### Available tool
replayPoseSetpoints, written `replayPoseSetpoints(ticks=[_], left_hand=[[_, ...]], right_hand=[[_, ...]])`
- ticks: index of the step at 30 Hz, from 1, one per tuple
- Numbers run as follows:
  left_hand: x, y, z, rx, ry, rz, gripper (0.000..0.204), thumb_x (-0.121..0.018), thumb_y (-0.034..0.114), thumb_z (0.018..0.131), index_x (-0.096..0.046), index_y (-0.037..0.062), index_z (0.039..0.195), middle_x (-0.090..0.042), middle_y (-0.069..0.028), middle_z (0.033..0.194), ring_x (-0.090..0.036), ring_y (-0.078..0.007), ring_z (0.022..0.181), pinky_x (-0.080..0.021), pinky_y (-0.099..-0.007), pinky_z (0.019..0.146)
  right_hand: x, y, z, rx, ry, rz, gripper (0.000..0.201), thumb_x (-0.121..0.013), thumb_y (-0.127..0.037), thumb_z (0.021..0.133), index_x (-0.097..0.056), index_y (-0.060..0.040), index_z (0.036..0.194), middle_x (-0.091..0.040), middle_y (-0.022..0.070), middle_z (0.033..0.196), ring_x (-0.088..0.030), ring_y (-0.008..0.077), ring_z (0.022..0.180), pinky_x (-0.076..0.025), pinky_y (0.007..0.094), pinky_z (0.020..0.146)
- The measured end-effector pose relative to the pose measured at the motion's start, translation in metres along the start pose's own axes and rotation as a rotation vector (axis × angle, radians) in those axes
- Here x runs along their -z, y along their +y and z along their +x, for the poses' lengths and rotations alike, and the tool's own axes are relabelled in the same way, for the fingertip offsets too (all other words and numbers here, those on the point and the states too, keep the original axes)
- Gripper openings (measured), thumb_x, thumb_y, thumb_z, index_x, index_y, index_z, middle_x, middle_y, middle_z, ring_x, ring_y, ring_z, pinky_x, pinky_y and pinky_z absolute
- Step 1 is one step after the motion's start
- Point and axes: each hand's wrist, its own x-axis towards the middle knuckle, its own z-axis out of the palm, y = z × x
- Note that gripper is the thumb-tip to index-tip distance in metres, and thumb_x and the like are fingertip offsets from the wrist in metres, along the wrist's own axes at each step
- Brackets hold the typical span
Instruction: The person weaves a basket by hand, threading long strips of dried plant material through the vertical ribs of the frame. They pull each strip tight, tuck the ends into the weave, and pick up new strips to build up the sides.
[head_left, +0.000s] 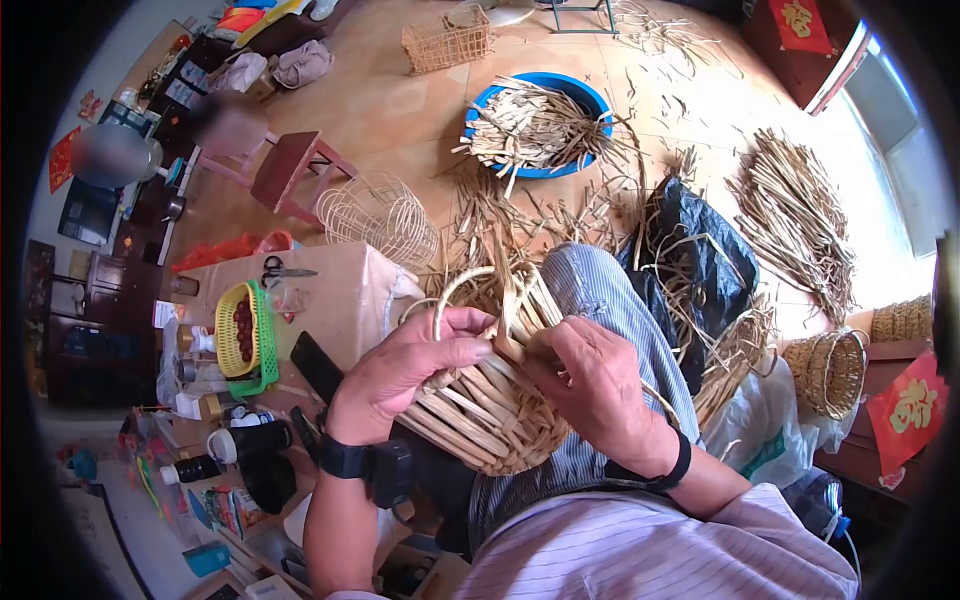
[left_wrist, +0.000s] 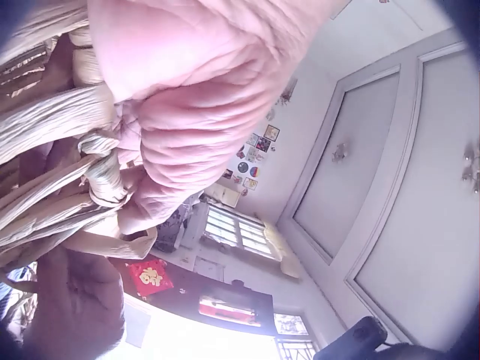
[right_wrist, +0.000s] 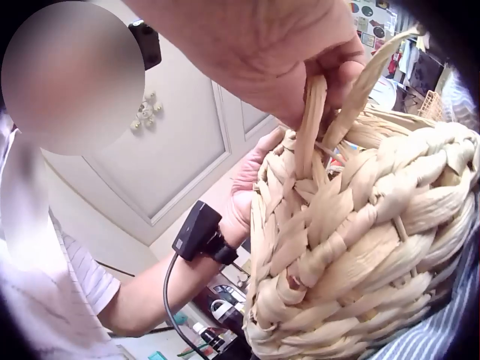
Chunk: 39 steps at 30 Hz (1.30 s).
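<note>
A woven straw basket point(head_left: 500, 425) with a looped handle rests on the person's lap, its braided side point(right_wrist: 352, 240) large in the right wrist view. The left hand point(head_left: 415, 362) grips its rim, thumb on top; in the left wrist view this hand point(left_wrist: 187, 97) curls beside knotted strands point(left_wrist: 105, 172). The right hand point(head_left: 600, 390) pinches a flat straw strip point(head_left: 508, 300) at the rim. From the right wrist view, the right hand's point(right_wrist: 262, 52) curled fingers hold a strip point(right_wrist: 310, 131) rising from the weave. Part of the fingertips is hidden.
A blue tub point(head_left: 545, 172) of straw pieces stands on the floor ahead. To the left, a cloth-covered table point(head_left: 340, 290) bears scissors point(head_left: 290, 272) and a yellow basket point(head_left: 228, 330). Straw bundles point(head_left: 800, 220) and a black bag point(head_left: 700, 240) lie to the right. A wire frame point(head_left: 375, 222) stands beyond the table.
</note>
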Motion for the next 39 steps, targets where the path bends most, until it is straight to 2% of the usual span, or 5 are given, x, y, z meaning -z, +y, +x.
replayPoseSetpoints(ticks=[7,10,15,26,39], left_hand=[[0.012,-0.007,0.004,0.103,-0.007,-0.347,0.097,-0.046,0.084,0.108,-0.070,-0.0055,0.137,-0.079,-0.0118,0.117,-0.076,-0.0200,0.107,-0.063,-0.0320,0.094],[0.019,-0.005,0.006,0.128,-0.062,-0.453,0.097,-0.042,0.082,0.111,-0.070,-0.0068,0.137,-0.080,-0.0155,0.120,-0.078,-0.0247,0.109,-0.064,-0.0349,0.094],[0.012,-0.014,-0.001,0.191,0.031,-0.084,0.035,-0.073,0.014,0.111,-0.072,-0.0023,0.142,-0.082,-0.0064,0.120,-0.077,-0.0110,0.108,-0.063,-0.0266,0.092],[0.004,0.013,0.027,0.062,-0.144,0.405,0.034,-0.082,0.004,0.099,-0.079,-0.0019,0.132,-0.083,-0.0057,0.122,-0.076,-0.0110,0.107,-0.062,-0.0306,0.097],[-0.002,0.010,0.026,0.135,-0.058,0.205,0.028,-0.086,-0.001,0.091,-0.081,-0.0028,0.119,-0.083,-0.0043,0.109,-0.076,-0.0096,0.092,-0.064,-0.0297,0.086]], right_hand=[[-0.001,-0.002,0.006,0.042,-0.043,-0.041,0.030,-0.087,-0.021,0.091,-0.063,-0.0054,0.098,-0.064,0.0116,0.088,-0.069,0.0354,0.084,-0.058,0.0481,0.074],[0.004,-0.002,0.001,0.088,-0.103,-0.018,0.023,-0.079,-0.015,0.093,-0.064,-0.0033,0.105,-0.063,0.0125,0.092,-0.068,0.0360,0.089,-0.058,0.0483,0.079],[0.015,-0.003,-0.010,0.119,-0.220,0.081,0.034,-0.070,-0.007,0.091,-0.065,0.0037,0.122,-0.059,0.0164,0.106,-0.066,0.0379,0.099,-0.057,0.0478,0.083],[0.015,-0.006,-0.008,0.018,-0.241,0.181,0.040,-0.072,-0.004,0.085,-0.063,0.0043,0.123,-0.058,0.0190,0.108,-0.065,0.0408,0.103,-0.056,0.0512,0.087],[0.026,0.018,0.005,-0.018,-0.095,0.389,0.025,-0.077,-0.002,0.093,-0.068,0.0004,0.116,-0.068,0.0188,0.096,-0.071,0.0437,0.092,-0.058,0.0521,0.078]])
